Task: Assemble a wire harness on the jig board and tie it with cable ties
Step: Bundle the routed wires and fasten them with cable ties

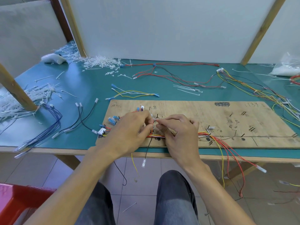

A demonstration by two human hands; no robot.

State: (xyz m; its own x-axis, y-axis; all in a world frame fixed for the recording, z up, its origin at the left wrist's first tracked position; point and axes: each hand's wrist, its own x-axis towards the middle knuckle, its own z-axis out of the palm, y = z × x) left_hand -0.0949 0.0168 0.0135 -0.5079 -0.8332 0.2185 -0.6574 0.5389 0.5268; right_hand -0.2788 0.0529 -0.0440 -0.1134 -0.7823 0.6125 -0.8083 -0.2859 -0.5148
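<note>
A plywood jig board (194, 111) with black pegs lies on the green table. A wire harness (204, 134) of red, yellow, white and orange wires runs along its front edge, with blue connectors (112, 120) at the left end. My left hand (129, 132) and my right hand (177, 130) meet over the bundle near the board's left half. Both pinch a thin white cable tie (155, 119) between thumb and fingers, right above the wires. Loose wire ends hang over the table's front edge.
Heaps of white cable ties (100, 62) lie at the back left and far left. Spare wire sets lie around: blue wires (53, 117), black wires (82, 120), yellow-white wires (134, 93), red wires (170, 73), a mixed bundle (253, 88). A red bin (17, 203) stands below left.
</note>
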